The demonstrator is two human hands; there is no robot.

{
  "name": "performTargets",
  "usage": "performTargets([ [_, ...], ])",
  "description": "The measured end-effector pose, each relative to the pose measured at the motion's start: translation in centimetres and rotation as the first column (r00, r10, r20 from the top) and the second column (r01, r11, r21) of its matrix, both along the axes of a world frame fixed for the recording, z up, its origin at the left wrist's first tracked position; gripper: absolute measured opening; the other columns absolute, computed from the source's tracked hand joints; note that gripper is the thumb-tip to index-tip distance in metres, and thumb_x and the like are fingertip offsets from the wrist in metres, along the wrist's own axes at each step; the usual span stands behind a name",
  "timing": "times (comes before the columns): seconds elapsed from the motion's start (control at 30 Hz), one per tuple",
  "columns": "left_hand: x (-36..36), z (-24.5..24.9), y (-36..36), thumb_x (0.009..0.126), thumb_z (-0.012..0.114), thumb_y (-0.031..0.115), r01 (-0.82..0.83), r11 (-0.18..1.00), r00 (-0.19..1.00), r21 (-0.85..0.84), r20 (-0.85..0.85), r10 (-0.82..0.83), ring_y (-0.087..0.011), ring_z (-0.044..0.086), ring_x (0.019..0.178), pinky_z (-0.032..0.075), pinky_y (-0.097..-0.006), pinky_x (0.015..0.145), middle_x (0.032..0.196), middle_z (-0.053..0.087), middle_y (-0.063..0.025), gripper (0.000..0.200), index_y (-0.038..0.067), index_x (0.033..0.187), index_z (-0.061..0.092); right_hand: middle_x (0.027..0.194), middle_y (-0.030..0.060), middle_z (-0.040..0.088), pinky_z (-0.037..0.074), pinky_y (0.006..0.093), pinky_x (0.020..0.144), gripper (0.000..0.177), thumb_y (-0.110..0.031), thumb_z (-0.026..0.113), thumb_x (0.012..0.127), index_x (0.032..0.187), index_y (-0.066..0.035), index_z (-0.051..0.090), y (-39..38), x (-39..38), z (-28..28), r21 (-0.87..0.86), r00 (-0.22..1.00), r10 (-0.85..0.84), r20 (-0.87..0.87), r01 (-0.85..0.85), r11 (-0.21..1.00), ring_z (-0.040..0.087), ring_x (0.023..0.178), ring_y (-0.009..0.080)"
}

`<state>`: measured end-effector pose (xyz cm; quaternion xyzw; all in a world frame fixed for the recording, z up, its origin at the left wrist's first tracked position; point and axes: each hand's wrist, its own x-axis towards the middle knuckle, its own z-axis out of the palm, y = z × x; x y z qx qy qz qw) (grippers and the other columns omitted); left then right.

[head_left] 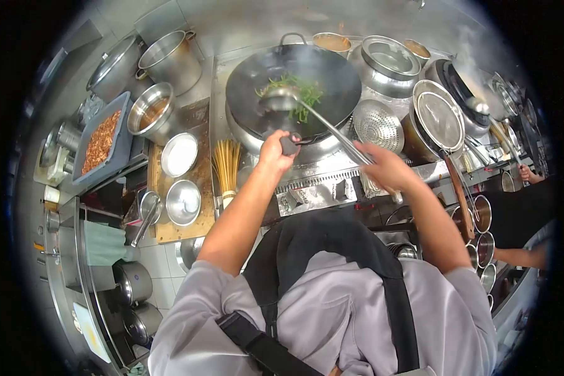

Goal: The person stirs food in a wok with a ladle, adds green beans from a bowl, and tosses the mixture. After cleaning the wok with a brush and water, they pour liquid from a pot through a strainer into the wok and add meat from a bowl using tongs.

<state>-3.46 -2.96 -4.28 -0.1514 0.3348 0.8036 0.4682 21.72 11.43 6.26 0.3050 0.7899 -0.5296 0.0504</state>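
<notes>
A large dark wok [250, 88] sits on the burner in front of me, with steam over it. My left hand [277, 150] is closed around the wok's handle [289, 145] at its near rim. In my right hand [385, 166] is the long metal handle of a ladle [281, 95]. The ladle's bowl is inside the wok, at the near left of some green vegetables [304, 88], cut in strips. It hides part of them. What the bowl holds cannot be seen.
Right of the wok are a perforated skimmer [378, 126] and a round mesh strainer [440, 119]. A bamboo brush [227, 166] stands to the left, beside a wooden board [169, 233] with metal bowls. A grey tub [124, 135] holds brown food. Another person's hand [530, 175] shows far right.
</notes>
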Motion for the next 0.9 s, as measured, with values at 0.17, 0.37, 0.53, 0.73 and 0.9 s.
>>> performTargets([
  [0.17,4.0,0.0,-5.3,0.081,0.056,-0.001,0.009,1.000,0.999,0.018,-0.038,-0.008,-0.0205,0.054,0.067,0.054,-0.0337,0.067,0.079,0.055,-0.0117,0.011,0.006,0.089,0.053,0.108,0.0187,0.067,0.052,0.0339,0.072,0.058,-0.009,0.064,0.089,0.143,-0.010,0.042,-3.4,0.7,-4.7,0.123,0.964,-0.162,-0.209,0.190,0.974,0.065,0.082,0.0247],
  [0.37,-1.4,0.0,-0.2,0.084,0.057,0.003,0.067,0.995,0.995,0.071,0.074,-0.072,-0.0208,0.059,0.070,0.054,-0.0424,0.068,0.080,0.057,-0.0110,0.008,0.002,0.090,0.052,0.132,0.0194,0.059,0.047,0.0303,0.093,0.055,-0.004,0.065,0.090,0.141,-0.006,0.044,-8.9,8.3,-16.1,0.130,0.879,-0.274,-0.390,0.347,0.929,0.058,0.121,0.0233],
  [0.53,-2.7,-1.3,0.0,0.084,0.056,0.003,0.107,0.994,0.992,0.001,0.062,-0.107,-0.0249,0.060,0.073,0.050,-0.0420,0.069,0.087,0.058,-0.0143,0.015,0.004,0.097,0.049,0.125,0.0105,0.063,0.048,0.0254,0.082,0.060,-0.001,0.064,0.088,0.144,-0.008,0.044,-9.5,11.4,-12.9,0.217,0.747,-0.436,-0.501,0.597,0.772,0.059,0.095,0.0107],
  [0.73,-0.8,-5.5,-1.5,0.078,0.065,0.005,0.153,0.972,0.986,0.178,-0.097,-0.137,-0.0283,0.060,0.079,0.052,-0.0418,0.070,0.084,0.059,-0.0110,0.012,0.006,0.085,0.054,0.112,0.0210,0.067,0.053,0.0411,0.083,0.056,-0.020,0.066,0.086,0.140,-0.016,0.049,-4.4,17.4,-14.0,0.508,0.852,-0.481,-0.209,0.515,0.691,0.068,0.089,0.0303],
  [0.9,4.4,-3.8,-5.1,0.079,0.060,0.007,0.186,0.982,0.969,0.041,-0.173,-0.176,-0.0259,0.061,0.084,0.052,-0.0397,0.078,0.084,0.062,-0.0115,0.008,0.000,0.083,0.058,0.118,0.0217,0.063,0.048,0.0480,0.090,0.056,-0.030,0.066,0.086,0.139,-0.019,0.051,-4.8,19.0,-18.0,0.499,0.870,-0.487,-0.075,0.456,0.737,0.063,0.103,0.0384],
])
